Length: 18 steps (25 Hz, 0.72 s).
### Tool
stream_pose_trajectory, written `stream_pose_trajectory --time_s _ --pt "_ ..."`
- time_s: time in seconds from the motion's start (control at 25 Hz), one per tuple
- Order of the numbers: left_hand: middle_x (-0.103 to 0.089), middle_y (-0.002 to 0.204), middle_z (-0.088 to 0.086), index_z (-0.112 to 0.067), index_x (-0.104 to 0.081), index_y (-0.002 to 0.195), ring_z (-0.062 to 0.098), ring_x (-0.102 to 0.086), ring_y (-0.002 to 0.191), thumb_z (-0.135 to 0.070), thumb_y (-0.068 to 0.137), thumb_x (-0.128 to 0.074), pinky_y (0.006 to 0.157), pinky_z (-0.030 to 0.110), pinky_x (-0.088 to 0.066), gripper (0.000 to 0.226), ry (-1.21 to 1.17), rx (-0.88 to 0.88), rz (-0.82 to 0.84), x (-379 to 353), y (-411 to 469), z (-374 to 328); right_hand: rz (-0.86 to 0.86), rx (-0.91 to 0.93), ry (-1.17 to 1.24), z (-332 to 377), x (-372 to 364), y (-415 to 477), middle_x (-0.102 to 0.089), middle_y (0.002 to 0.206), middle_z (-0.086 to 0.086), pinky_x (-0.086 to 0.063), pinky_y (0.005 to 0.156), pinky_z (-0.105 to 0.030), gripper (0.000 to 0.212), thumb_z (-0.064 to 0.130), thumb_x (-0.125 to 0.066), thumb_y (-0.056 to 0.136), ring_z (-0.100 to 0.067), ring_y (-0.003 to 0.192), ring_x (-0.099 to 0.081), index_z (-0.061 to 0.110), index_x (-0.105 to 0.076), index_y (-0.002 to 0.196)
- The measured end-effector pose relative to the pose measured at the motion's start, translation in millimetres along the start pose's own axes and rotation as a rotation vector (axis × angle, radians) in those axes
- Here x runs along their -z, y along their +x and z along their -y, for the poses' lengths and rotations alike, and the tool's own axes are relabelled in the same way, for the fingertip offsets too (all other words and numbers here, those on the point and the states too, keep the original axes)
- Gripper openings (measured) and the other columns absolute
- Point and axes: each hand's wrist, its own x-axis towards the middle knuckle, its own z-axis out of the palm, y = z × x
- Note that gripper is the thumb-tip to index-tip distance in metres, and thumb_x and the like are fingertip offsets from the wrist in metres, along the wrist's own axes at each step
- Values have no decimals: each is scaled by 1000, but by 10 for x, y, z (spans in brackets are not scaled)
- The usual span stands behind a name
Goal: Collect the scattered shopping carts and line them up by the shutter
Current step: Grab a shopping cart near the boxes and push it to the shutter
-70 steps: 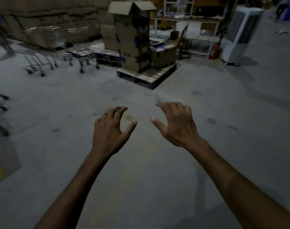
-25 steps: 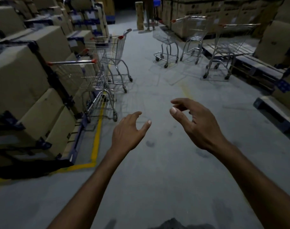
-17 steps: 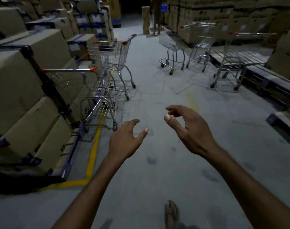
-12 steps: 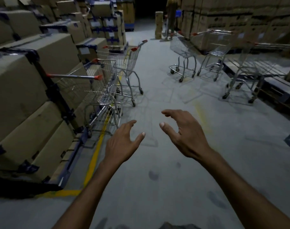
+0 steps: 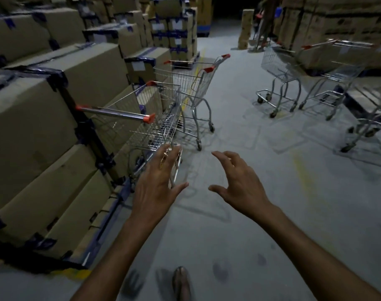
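Looking down from head height, the head view shows two bare arms stretched forward over a grey concrete floor (image 5: 250,235) in a dim warehouse aisle. The left hand (image 5: 157,187) and right hand (image 5: 239,185) sit side by side at the centre of the frame. Both are palm down with fingers spread and slightly hooked, gripping nothing.

The nearest shopping cart (image 5: 154,124) stands at centre left, against stacked cardboard boxes (image 5: 44,109). Its red-capped handle (image 5: 115,113) lies above and left of the left hand, which is the nearer one. Its basket runs away toward the upper right. The left fingertips (image 5: 166,149) overlap its lower frame, but contact cannot be told.

A second cart (image 5: 196,83) stands just beyond. Well apart, at upper right, stand other carts (image 5: 280,79). No shutter is in view.
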Motion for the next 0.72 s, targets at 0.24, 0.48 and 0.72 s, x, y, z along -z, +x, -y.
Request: stream_pose_trajectory --time_s 0.24,0.48,0.72 --pt "-34 157 -12 -53 -15 155 11 -57 124 -63 83 -71 96 43 -53 92 -318 175 25 -316 1169 904 -78 -156 369 156 -347 1438 -48 136 15 -53 86 -35 72 74 -58 89 -4 110 -59 46 -29 150" --pt "-50 143 -16 -53 -23 152 2 -67 91 -56 93 -61 79 42 -60 70 -390 228 29 -433 2104 1471 -85 -212 567 180 -539 2510 -53 130 12 -49 89 -33 65 76 -52 90 0 107 -59 45 -37 145" --pt "-41 151 -3 -36 -30 153 27 -53 126 -14 75 -69 91 44 -48 89 111 133 45 -711 2668 2282 -62 65 129 146 -1055 3498 -38 148 4 -42 103 -47 79 72 -58 88 -20 133 -41 38 -28 153"
